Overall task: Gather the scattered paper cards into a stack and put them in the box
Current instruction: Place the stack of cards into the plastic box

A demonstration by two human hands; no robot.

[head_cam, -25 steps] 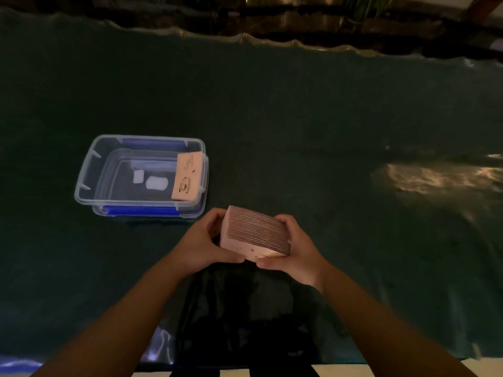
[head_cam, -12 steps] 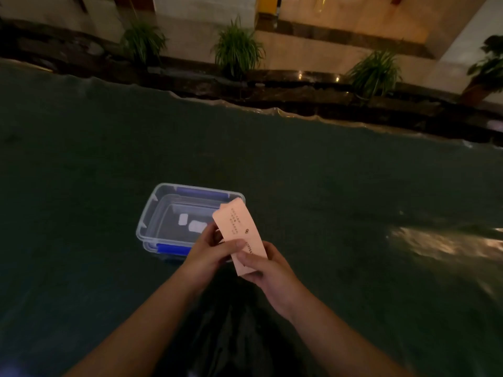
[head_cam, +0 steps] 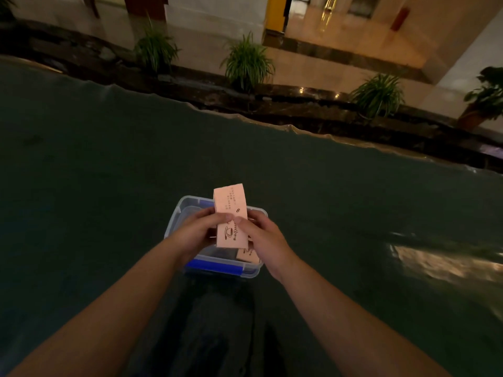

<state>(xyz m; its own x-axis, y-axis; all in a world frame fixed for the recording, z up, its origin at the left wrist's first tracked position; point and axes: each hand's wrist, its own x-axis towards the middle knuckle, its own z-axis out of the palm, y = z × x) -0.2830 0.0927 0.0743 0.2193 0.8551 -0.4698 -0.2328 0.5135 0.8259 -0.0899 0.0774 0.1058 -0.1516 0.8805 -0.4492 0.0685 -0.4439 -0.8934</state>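
Note:
A stack of pink paper cards (head_cam: 230, 213) with a printed cup drawing stands upright between both hands, above the clear plastic box (head_cam: 177, 210) with blue clips. My left hand (head_cam: 200, 231) grips the stack's left side and my right hand (head_cam: 260, 236) grips its right side, thumbs on the front card. One more pink card (head_cam: 247, 254) leans inside the box at its near right corner, partly hidden by my right hand. Most of the box's inside is hidden by my hands and the stack.
The box rests on a wide dark green cloth (head_cam: 95, 186). Its far edge (head_cam: 299, 129) borders a dark stone ledge with several potted plants (head_cam: 246, 63). A bright glare patch (head_cam: 446, 262) lies on the cloth at the right.
Both hands carried the stack from the cloth in front of me to above the box and turned it upright. The view tilted up, so the box now sits under my hands.

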